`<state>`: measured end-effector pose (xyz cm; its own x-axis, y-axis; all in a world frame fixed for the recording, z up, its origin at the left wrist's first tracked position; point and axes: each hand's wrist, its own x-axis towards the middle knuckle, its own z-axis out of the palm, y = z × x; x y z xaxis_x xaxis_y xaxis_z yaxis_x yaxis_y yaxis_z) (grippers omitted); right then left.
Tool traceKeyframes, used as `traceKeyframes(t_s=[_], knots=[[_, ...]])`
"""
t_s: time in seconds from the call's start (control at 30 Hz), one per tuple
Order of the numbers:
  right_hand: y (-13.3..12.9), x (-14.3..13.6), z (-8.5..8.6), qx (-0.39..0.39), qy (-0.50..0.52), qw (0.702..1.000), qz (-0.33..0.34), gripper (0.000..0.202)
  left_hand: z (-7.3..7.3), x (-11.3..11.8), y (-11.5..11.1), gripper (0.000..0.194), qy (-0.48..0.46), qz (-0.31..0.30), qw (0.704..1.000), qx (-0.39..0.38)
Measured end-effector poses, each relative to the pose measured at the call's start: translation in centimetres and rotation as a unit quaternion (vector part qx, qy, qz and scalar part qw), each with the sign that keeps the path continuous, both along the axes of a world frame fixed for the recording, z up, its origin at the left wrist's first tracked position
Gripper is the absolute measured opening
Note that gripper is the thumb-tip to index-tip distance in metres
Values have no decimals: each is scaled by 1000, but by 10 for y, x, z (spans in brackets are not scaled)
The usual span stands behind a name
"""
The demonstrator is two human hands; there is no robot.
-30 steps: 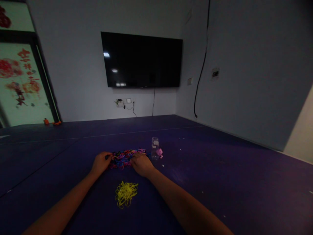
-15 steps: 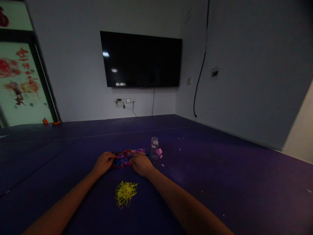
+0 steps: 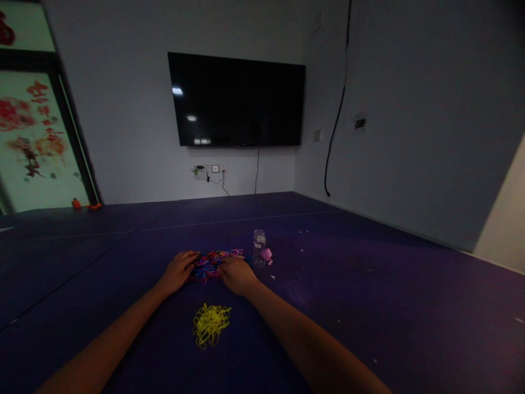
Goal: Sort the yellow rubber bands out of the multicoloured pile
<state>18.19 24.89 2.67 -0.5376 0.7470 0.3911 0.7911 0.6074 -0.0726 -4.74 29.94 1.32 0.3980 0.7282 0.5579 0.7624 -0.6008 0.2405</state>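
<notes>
A pile of multicoloured rubber bands, mostly blue, red, pink and black, lies on the dark purple surface. At its left edge my left hand rests with the fingers reaching over the bands, slightly apart. My right hand lies at the right side, its fingertips down among the bands. Neither hand visibly lifts a band, though the fingertips are small and partly hidden. Closer to me, between my forearms, sits a separate heap of yellow rubber bands.
A clear plastic bottle stands just right of the pile, with a pink object beside it. Small white scraps dot the surface to the right. A television hangs on the far wall, and a black cable dangles at the right.
My left hand has shifted slightly right, further over the pile's left edge. My right hand stays almost where it was, and the yellow heap is unchanged.
</notes>
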Motion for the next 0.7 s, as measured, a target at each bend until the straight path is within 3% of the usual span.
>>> traceKeyframes(t_s=[0.7], knots=[[0, 1, 0, 17, -20, 1000, 10, 29, -9, 0, 8, 32, 46, -2, 999, -23]])
